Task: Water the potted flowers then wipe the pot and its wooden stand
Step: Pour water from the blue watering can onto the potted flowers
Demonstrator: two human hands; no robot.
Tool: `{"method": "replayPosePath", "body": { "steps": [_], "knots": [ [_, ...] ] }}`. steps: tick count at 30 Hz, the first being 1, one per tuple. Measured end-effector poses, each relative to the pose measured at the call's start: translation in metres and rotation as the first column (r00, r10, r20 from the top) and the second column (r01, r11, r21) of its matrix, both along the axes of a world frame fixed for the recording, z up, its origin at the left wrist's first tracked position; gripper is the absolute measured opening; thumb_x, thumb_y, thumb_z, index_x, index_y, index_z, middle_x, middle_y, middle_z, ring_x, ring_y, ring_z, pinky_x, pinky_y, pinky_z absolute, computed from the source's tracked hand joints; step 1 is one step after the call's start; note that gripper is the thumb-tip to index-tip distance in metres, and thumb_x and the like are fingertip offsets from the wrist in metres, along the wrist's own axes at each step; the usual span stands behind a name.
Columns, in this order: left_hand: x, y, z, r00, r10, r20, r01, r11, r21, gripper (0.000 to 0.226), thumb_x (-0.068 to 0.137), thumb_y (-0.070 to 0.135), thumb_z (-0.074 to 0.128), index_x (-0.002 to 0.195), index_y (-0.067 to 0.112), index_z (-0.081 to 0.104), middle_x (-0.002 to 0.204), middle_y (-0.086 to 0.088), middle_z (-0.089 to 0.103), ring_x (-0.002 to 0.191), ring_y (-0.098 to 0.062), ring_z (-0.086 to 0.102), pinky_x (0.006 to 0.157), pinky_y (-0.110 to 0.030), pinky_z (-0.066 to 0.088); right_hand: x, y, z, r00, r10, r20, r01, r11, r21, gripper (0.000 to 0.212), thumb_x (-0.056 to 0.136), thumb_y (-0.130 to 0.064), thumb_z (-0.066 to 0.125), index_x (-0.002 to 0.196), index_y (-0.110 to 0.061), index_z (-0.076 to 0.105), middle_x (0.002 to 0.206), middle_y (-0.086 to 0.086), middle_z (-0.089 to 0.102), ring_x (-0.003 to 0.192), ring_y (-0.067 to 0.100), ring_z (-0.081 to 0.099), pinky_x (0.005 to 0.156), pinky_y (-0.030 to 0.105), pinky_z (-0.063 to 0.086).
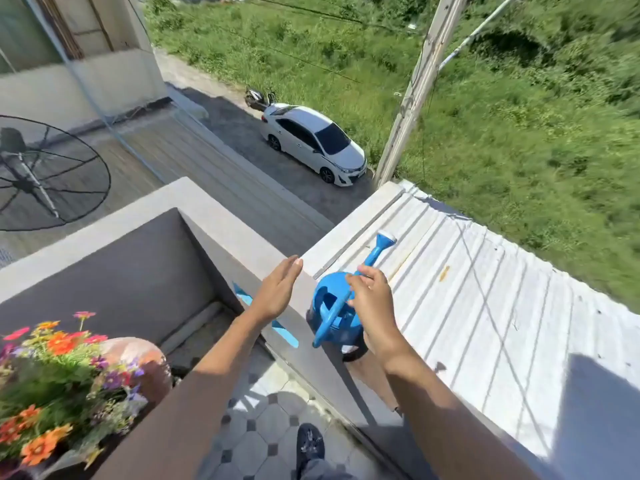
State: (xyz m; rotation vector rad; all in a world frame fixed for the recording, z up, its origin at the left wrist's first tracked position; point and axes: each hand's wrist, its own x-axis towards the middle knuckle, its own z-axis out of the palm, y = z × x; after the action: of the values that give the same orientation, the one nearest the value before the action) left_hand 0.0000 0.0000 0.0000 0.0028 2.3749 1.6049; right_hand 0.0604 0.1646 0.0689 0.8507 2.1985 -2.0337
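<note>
Both bare forearms extend forward and upward from the lower edge of the view. The left hand (277, 289) is flat and open, fingers straight and held together, palm turned toward the right, gripping nothing. The right hand (372, 299) is raised at a similar height, wrist slightly bent, fingers curled, fingertips (353, 280) on a blue plastic handle; the closure cannot be confirmed.
</note>
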Motion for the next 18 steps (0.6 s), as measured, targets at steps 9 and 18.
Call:
{"method": "replayPosePath", "body": {
  "steps": [9,18],
  "knots": [
    [-0.013,0.053,-0.066,0.975,-0.061,0.214,0.04,0.994,0.1,0.055,0.085,0.073,0.037,0.115,0.036,0.064,0.118,0.008,0.068,0.115,-0.017,0.06,0.109,-0.042,0.04,-0.026,0.007,-0.036,0.97,-0.052,0.239,0.101,0.975,-0.2,0.009,0.089,-0.013,0.062,0.084,-0.005,0.065,0.085,0.014,0.07,0.08,0.026,0.071,0.084,0.044,0.059],
    [0.014,0.039,-0.046,0.987,0.049,0.155,-0.06,0.996,0.062,0.037,0.101,0.046,0.033,0.114,0.025,0.06,0.101,0.006,0.066,0.096,-0.015,0.06,0.084,-0.024,0.046,-0.025,-0.012,-0.036,0.965,0.132,0.226,-0.143,0.989,0.031,0.008,0.09,-0.019,0.061,0.09,-0.01,0.062,0.075,0.004,0.067,0.067,0.016,0.069,0.063,0.028,0.053]
  ]
}}
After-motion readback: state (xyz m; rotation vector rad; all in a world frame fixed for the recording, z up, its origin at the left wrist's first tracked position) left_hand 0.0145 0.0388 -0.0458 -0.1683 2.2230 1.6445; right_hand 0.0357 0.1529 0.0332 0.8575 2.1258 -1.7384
